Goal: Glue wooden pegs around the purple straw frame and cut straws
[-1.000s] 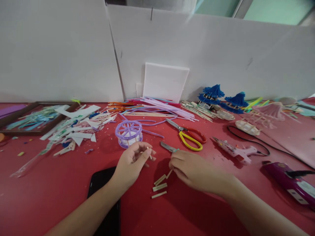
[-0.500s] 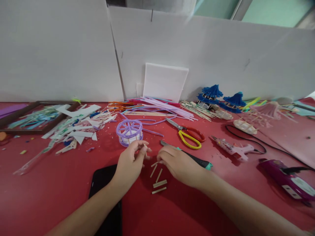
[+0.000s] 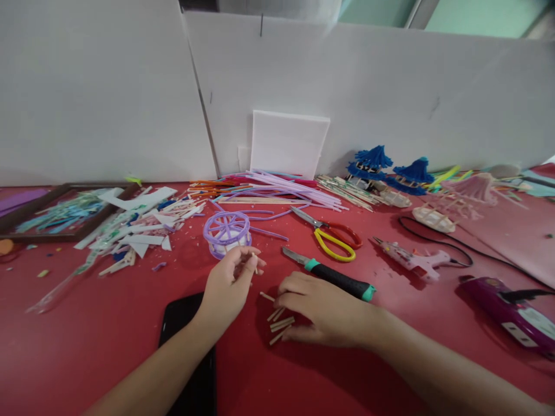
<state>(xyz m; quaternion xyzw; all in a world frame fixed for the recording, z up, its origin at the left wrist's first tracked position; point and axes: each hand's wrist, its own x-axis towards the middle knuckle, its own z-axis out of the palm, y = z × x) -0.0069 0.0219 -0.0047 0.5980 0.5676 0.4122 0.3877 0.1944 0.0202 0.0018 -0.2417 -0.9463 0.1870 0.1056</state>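
Observation:
My left hand (image 3: 229, 286) is closed, pinching a short wooden stick (image 3: 255, 263) upright between thumb and fingers. Just behind it stands a small round frame of purple pipe cleaners (image 3: 226, 228) with a white base and a spoked top ring. My right hand (image 3: 323, 309) hovers low over several short wooden sticks (image 3: 281, 323) on the red table, thumb and fingers apart around them. Its fingertips are at the sticks, but whether they touch is unclear. Beyond that hand lies a utility knife (image 3: 340, 280) with a black and green handle.
Scissors (image 3: 336, 237) with red and yellow handles lie behind the knife. A pink glue gun (image 3: 411, 260) and a purple corded device (image 3: 511, 315) are at the right. A black phone (image 3: 191, 358) lies under my left forearm. Scraps (image 3: 147, 219) and pipe cleaners (image 3: 295, 188) lie farther back.
My right hand has moved nearer to me and its fingers have parted over the sticks, uncovering the knife. My left hand stays nearly in place, still pinching its stick.

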